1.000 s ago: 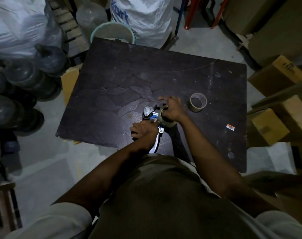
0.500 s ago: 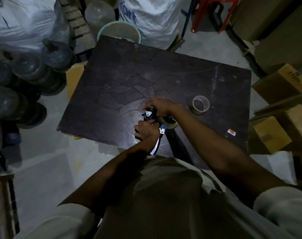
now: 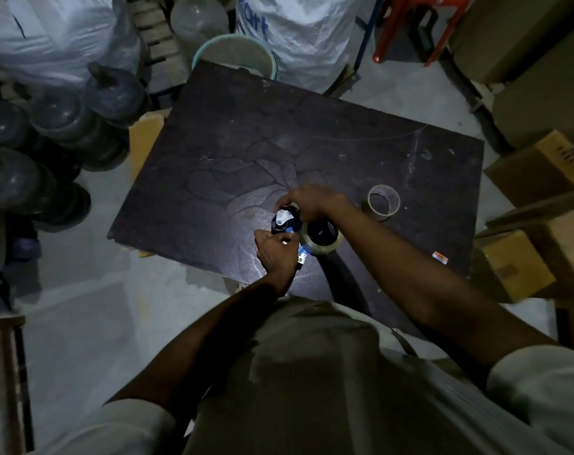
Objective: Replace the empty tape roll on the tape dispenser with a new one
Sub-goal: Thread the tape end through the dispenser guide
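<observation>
A blue and black tape dispenser [image 3: 287, 224] lies on the dark table [image 3: 246, 152] near its front edge. A full roll of clear tape [image 3: 321, 239] sits on the dispenser's hub. My left hand [image 3: 274, 252] grips the dispenser's lower part by the handle. Reaching over the roll, my right hand [image 3: 307, 201] pinches at the dispenser's front end by the metal plate. The empty cardboard core [image 3: 382, 205] stands apart on the table to the right.
A small sticker [image 3: 440, 257] lies by the table's right edge. Cardboard boxes [image 3: 538, 172] stack at the right. Dark round jars [image 3: 33, 159] crowd the floor at left. A teal bucket [image 3: 235, 57], white sacks and a red stool stand behind the table.
My right hand has left the top of the tape roll and moved left to the dispenser's front end, uncovering the roll. My left hand keeps its hold low on the dispenser.
</observation>
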A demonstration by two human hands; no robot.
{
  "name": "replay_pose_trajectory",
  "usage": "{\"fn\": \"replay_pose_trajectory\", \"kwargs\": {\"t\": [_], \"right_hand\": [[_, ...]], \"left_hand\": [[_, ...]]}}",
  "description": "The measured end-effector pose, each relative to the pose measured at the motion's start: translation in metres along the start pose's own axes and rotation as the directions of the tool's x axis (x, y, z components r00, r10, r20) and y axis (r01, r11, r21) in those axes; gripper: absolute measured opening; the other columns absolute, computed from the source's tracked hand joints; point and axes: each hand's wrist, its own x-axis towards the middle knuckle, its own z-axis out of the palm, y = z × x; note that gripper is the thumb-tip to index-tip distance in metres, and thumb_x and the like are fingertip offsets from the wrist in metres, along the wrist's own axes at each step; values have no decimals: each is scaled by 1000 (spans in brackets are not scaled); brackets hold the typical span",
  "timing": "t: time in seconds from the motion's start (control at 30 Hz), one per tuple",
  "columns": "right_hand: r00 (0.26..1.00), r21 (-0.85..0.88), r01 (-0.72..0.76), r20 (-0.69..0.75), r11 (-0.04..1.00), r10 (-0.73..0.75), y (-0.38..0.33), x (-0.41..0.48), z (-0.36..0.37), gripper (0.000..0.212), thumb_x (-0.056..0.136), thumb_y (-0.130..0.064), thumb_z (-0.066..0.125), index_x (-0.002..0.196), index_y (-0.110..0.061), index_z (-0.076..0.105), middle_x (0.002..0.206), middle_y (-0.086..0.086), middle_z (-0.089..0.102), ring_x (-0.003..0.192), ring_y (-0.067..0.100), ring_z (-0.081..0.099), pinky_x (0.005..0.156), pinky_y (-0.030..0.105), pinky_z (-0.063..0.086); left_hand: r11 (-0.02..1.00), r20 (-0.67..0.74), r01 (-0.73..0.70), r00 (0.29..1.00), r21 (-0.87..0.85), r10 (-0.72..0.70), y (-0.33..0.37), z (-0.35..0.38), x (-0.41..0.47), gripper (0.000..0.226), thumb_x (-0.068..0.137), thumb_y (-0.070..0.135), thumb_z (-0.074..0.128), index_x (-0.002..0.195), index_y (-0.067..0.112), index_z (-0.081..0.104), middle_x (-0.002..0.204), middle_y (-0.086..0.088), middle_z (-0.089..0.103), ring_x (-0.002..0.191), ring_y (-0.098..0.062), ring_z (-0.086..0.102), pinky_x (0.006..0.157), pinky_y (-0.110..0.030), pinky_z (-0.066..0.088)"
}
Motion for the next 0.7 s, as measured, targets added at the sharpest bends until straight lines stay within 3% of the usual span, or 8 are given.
{"fn": "replay_pose_trajectory", "kwargs": {"t": [0.07,0.27,0.33,0.47,0.57,0.7], "right_hand": [[1000,52,7,1,999,-7,3,0,2,59,87,-22,72,140,-44,58,147,-2,59,130,30,57,103,43,49],[994,120,85,55,989,-92,-3,3,9,60,89,-4,62,143,-31,58,148,6,57,132,28,55,94,27,40],[992,136,97,67,986,-107,-6,6,11,57,89,-2,60,142,-25,61,144,7,60,131,27,57,97,26,42],[987,147,112,95,983,-127,-12,6,9,48,93,-12,66,141,-18,62,142,8,62,129,25,59,95,22,39],[990,121,101,83,987,-112,-16,9,11,55,90,-23,73,143,-25,59,137,8,65,124,26,61,95,26,43],[997,6,69,44,998,-69,-17,17,17,54,84,-29,78,136,-31,62,137,4,65,126,25,61,89,25,40]], "left_hand": [[999,22,-17,1000,-47,18,3,-7,-2,18,73,42,71,64,26,70,99,1,59,75,-16,65,71,-33,59],[997,107,-51,993,51,45,3,-21,2,46,53,62,74,89,34,81,88,5,77,86,-16,74,84,-42,60],[996,142,-57,989,63,47,9,-25,-3,44,55,57,76,92,35,80,86,4,77,91,-20,74,85,-43,60],[994,140,-57,989,94,44,16,-31,-9,22,64,48,71,68,27,67,86,0,74,97,-28,70,91,-49,55],[991,118,-82,991,102,70,14,-30,-10,20,63,45,69,65,27,61,84,-2,70,92,-27,68,88,-48,56],[986,37,-149,988,-79,152,12,-32,-18,29,64,26,80,71,35,53,98,-4,64,87,-23,65,80,-42,58]]}}
